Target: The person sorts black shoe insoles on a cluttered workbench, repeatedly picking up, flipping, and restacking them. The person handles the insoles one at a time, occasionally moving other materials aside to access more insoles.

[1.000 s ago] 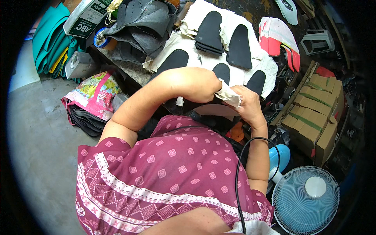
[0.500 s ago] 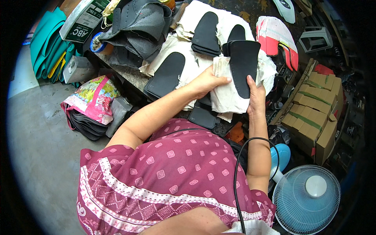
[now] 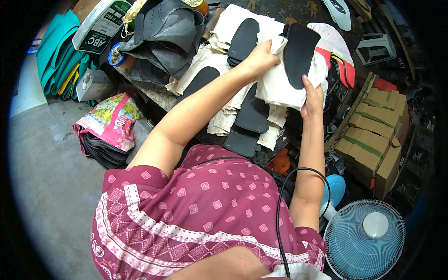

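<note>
Both hands are raised over the workbench and closed on one piece of cream cloth [image 3: 284,86] that carries a black insole-shaped piece [image 3: 300,53]: the left hand [image 3: 259,58] pinches the cloth's upper left edge, the right hand [image 3: 312,95] grips its lower right side with the thumb reaching up onto the black piece. The cloth looks soft and frayed at the edges, the black piece flat, matte and rounded at both ends. Beneath the hands, more black insole shapes [image 3: 252,114] lie on a layered pile of the same cream fabric [image 3: 224,121], which covers the dark bench [image 3: 154,93]. Further left sits a heap of grey leather-like cut pieces [image 3: 163,32], a white-and-green printed sack [image 3: 100,25] behind it, and folded teal sheets [image 3: 58,60] at the far left. On the grey floor below the bench, a pink and green printed bag [image 3: 109,121] rests atop a stack of dark sheets [image 3: 100,151]. To the right stands a stack of brown cardboard boxes bound with green tape [image 3: 373,135], and at lower right a pale blue fan [image 3: 364,240] with a wire grille
</note>
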Demonstrator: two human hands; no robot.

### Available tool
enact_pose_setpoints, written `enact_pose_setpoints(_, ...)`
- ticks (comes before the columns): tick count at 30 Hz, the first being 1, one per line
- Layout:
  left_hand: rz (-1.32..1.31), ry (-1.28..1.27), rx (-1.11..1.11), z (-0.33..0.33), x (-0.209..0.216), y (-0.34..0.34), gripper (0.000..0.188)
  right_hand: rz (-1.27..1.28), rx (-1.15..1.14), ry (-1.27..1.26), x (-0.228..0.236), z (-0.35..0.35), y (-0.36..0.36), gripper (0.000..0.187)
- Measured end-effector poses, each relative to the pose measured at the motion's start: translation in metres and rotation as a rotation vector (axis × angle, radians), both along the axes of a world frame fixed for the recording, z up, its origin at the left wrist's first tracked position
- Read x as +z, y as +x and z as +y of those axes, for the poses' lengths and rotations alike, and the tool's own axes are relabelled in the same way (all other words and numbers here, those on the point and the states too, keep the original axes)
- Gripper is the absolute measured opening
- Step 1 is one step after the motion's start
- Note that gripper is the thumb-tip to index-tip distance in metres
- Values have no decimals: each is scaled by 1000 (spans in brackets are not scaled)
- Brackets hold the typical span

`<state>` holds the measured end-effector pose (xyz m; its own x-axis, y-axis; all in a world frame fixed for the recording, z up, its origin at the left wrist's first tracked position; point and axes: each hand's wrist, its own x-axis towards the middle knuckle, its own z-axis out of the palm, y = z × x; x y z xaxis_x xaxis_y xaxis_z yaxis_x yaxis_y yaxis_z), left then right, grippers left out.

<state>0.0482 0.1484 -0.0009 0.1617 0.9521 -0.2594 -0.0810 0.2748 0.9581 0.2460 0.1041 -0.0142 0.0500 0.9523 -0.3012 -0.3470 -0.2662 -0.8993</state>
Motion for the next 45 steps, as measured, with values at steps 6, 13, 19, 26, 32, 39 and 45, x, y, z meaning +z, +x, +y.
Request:
enact_pose_setpoints(6,500,-56,9,32,-23,2,76,-790,28,95,-58,45,-5,51)
enact_pose_setpoints(13,704,278,-8,21,-29,18,85,-955,-37,269,-66,51,0,65)
enact_pose_setpoints(19,804,337,-90,8,-24,22,69,-1208,39,111,-35,39,-13,81)
enact_pose_setpoints(26,805,379,-70,7,-24,22,49,-1395,98,63,-26,28,-12,85)
enact_pose_setpoints(32,945,789,-74,-10,-10,34,46,-1221,112,183,-48,34,4,77)
enact_pose_setpoints(39,884,838,-44,-17,-11,38,47,-1058,127,139,-60,40,13,80)
enact_pose_setpoints(45,818,360,27,-11,-32,31,58,-1290,114,146,-47,37,-1,78)
